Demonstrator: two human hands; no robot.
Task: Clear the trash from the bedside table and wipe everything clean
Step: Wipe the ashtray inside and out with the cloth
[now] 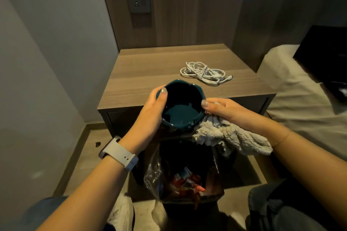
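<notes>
Both my forearms came in from the bottom corners and met in the middle, so I was kind of hunched in. My left hand (150, 110) was cupped around the side of the ashtray (180, 107), thumb hooked over the rim, with a watch (120, 153) strapped on that wrist. My right hand (223, 108) was knuckles-up, fingers bunched on the cloth (231, 137), one fingertip right against the rim. A thin bracelet sat on my right wrist.
</notes>
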